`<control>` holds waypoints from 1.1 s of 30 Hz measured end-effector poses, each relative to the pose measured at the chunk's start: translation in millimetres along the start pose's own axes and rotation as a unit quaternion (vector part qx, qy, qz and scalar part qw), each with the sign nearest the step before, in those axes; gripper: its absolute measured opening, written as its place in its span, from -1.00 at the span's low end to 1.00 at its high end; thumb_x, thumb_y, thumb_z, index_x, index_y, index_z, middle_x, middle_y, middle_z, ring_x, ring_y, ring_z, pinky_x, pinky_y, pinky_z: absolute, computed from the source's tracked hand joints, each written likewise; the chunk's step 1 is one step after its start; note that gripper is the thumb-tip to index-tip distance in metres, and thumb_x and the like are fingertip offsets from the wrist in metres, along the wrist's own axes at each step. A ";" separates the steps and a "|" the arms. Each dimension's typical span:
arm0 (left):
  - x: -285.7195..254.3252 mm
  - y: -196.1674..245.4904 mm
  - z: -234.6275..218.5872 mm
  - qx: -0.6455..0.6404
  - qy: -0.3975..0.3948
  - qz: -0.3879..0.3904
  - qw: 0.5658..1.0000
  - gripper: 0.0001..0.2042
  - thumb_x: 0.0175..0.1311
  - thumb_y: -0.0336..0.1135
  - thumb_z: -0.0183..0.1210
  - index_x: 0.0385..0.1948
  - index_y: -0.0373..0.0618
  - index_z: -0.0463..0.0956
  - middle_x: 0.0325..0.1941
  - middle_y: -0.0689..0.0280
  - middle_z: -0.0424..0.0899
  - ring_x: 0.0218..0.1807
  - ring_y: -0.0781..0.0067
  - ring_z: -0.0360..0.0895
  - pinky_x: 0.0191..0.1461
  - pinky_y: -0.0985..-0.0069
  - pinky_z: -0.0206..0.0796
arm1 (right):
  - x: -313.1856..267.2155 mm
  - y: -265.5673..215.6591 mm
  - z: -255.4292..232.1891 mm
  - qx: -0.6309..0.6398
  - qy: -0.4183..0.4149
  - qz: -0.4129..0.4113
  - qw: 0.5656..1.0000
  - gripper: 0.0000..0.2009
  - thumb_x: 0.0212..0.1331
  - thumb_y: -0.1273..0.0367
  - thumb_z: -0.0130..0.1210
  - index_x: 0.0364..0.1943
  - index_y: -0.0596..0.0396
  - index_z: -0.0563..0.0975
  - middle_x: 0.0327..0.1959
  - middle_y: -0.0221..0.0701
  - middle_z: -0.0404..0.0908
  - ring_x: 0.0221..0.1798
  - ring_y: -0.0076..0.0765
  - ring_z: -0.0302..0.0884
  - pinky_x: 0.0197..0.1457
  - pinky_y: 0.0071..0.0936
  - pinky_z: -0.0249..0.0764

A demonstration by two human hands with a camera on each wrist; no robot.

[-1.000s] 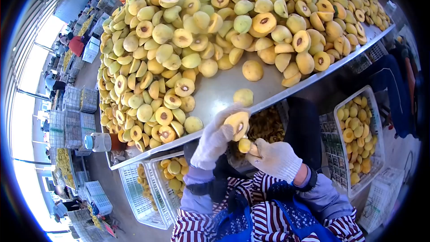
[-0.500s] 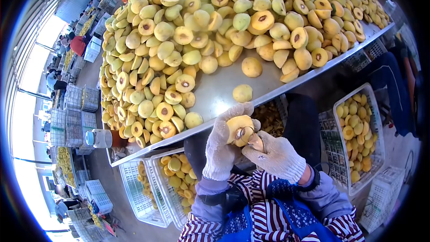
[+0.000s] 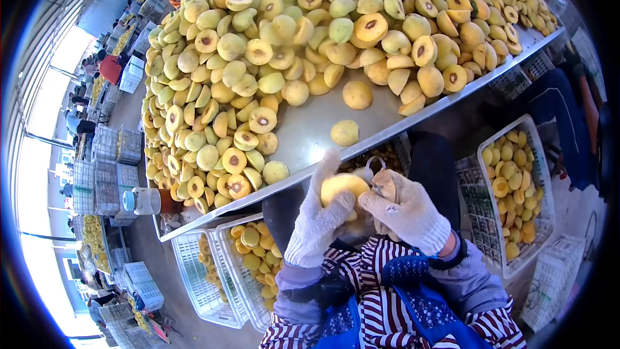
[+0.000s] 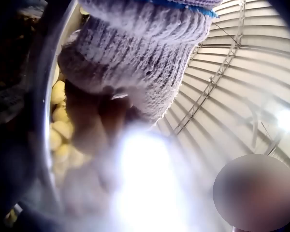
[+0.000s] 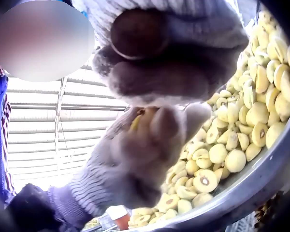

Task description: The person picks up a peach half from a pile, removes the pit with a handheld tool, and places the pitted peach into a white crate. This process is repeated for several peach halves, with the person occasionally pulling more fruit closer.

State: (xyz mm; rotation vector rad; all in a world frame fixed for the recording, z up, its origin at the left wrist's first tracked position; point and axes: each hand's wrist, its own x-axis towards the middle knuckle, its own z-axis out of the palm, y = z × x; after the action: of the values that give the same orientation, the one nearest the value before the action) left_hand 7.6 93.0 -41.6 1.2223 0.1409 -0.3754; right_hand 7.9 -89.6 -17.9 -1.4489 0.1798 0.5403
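- Left hand (image 3: 316, 220): thumb and fingers grasping a yellow fruit half (image 3: 341, 187) just off the near edge of the tabletop (image 3: 307, 139).
- Right hand (image 3: 410, 213): grasping a ring-ended tool (image 3: 367, 165), its ring just right of the fruit; contact unclear.
- Fruit pile (image 3: 258, 84) beyond on the tabletop; many cut faces show brown centres. One loose half (image 3: 344, 132) near the edge.
- Step in hand, judged: coring the held half. Its cut face is hidden, so cannot tell whether the centre is out.
- Next move likely calls for checking that face; if cleared, releasing the half.
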 end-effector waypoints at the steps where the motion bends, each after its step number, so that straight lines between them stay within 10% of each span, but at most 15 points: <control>1: -0.8 -0.9 -0.1 -0.021 -0.008 -0.005 1.000 -0.49 0.35 -0.27 0.23 0.29 -0.17 0.29 0.19 0.07 0.55 0.02 0.33 0.60 -0.02 0.50 0.55 | -0.1 -2.4 -1.3 -0.029 0.006 0.000 1.000 -0.68 0.27 0.18 0.22 -0.03 0.08 0.56 -0.50 -0.36 0.67 -0.49 -0.57 0.64 -0.40 -0.58 0.52; 7: 6.3 -11.2 8.5 -0.183 0.022 0.074 0.980 -0.45 0.32 -0.17 0.25 0.29 -0.13 0.29 0.17 0.09 0.54 0.10 0.23 0.56 0.10 0.31 0.53 | -5.9 13.2 8.8 -0.116 -0.045 0.036 0.992 -0.64 0.23 0.13 0.25 -0.02 0.03 0.56 -0.42 -0.32 0.68 -0.40 -0.46 0.68 -0.30 -0.47 0.54; 14: 2.1 -12.8 18.8 -0.162 0.057 0.130 0.976 -0.40 0.36 0.06 0.17 0.26 -0.16 0.29 0.25 0.03 0.45 0.22 0.07 0.46 0.21 0.22 0.44 | -2.3 25.4 13.7 -0.233 -0.034 -0.024 0.972 -0.59 0.24 -0.03 0.12 -0.17 0.02 0.50 -0.32 -0.04 0.64 -0.19 0.23 0.60 -0.17 -0.04 0.51; 26: -0.4 -7.3 38.8 -0.086 0.140 0.201 0.966 -0.39 0.37 0.12 0.12 0.17 -0.28 0.38 0.08 -0.01 0.57 -0.01 0.03 0.61 0.02 0.28 0.51 | -5.1 22.9 13.8 -0.210 -0.049 -0.024 0.976 -0.58 0.24 0.00 0.14 -0.12 0.08 0.52 -0.29 -0.06 0.64 -0.18 0.22 0.60 -0.15 -0.05 0.52; 33: -5.4 -15.6 37.8 0.082 0.089 0.314 0.942 -0.52 0.54 -0.03 -0.08 0.28 -0.21 0.31 0.23 0.02 0.45 0.13 0.26 0.49 0.16 0.38 0.38 | -6.1 17.8 11.6 -0.047 -0.134 0.041 0.989 -0.67 0.31 0.11 0.12 -0.10 0.07 0.53 -0.43 -0.32 0.65 -0.44 -0.34 0.65 -0.34 -0.41 0.55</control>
State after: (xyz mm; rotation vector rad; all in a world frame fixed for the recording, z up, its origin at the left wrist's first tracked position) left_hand -6.6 54.3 -40.9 1.3915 -0.1307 0.2868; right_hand -7.8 -79.3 -29.6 -1.4482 -0.0006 0.8137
